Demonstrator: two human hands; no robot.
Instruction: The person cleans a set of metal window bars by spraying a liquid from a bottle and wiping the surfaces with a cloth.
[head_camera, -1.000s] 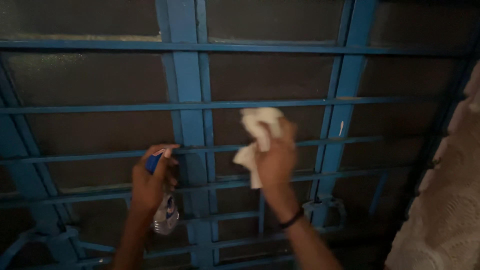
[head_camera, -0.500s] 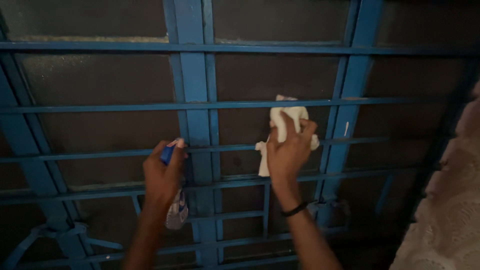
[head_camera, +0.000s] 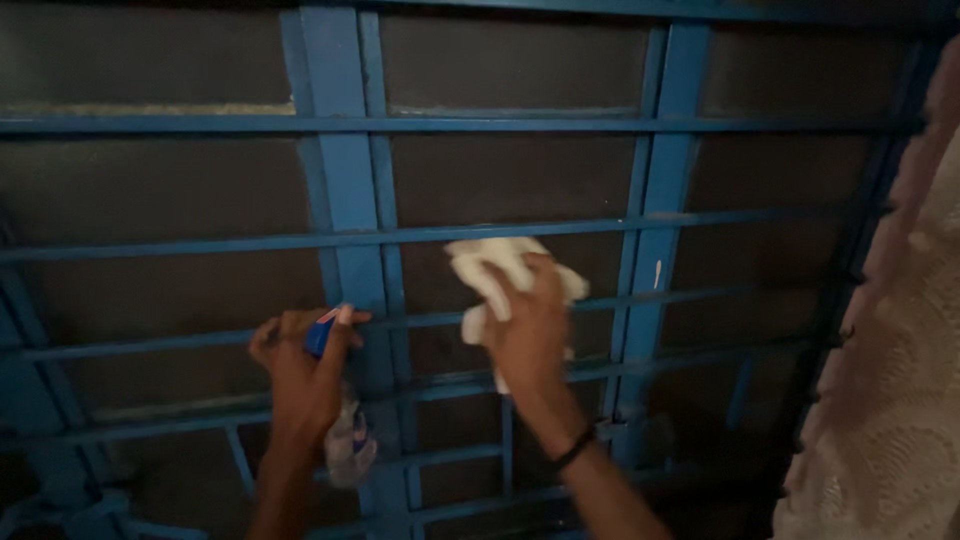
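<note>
Right hand (head_camera: 530, 325) presses white cloth (head_camera: 495, 270) on blue window grille (head_camera: 345, 180); left hand (head_camera: 305, 375) fingers clenched round spray bottle (head_camera: 345, 440); wiping midway, most bars left

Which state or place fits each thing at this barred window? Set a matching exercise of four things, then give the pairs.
Things:
1. white cloth
2. spray bottle
3. window bars
4. lace curtain

Places or states:
A. painted blue, running across dark glass
B. hanging at the right edge
C. gripped in the left hand, blue top up
D. pressed to the glass under the right hand

Pairs: 1-D, 2-C, 3-A, 4-B
</note>
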